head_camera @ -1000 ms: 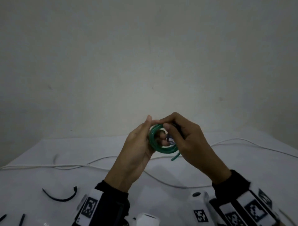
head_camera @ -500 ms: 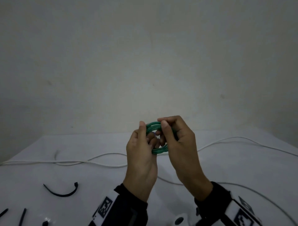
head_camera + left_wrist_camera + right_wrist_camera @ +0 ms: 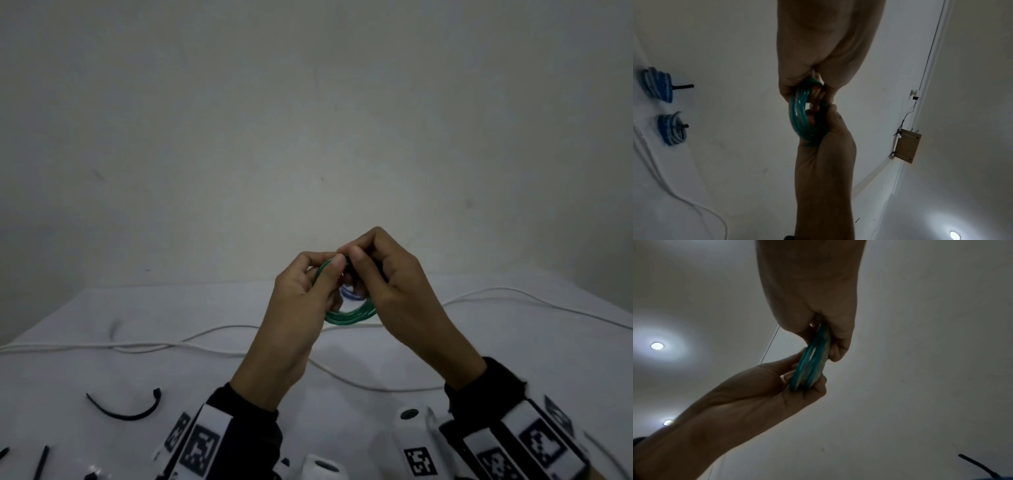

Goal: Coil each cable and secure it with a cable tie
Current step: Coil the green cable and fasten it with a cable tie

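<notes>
A green cable wound into a small coil point(image 3: 349, 317) is held up in the air over the white table point(image 3: 513, 359). My left hand point(image 3: 330, 274) pinches its left side between thumb and fingers. My right hand point(image 3: 356, 270) pinches the top right, with its fingers curled through the ring. In the left wrist view the green coil point(image 3: 797, 113) runs between my left hand point(image 3: 807, 84) above and my right hand point(image 3: 822, 123) below. The right wrist view shows the green coil point(image 3: 813, 358) nearly edge-on. A black cable tie point(image 3: 126, 413) lies curved on the table at the near left.
A long white cable point(image 3: 205, 339) trails across the table under my hands. Two blue coils point(image 3: 655, 84) point(image 3: 672, 128), each with a black tie end sticking out, lie on the far side. More black ties point(image 3: 41, 462) lie at the near left edge.
The loose green end that hung below the coil a second ago no longer shows. Both hands have shifted their grip and turned the coil, which now tilts with its lower arc toward me.
</notes>
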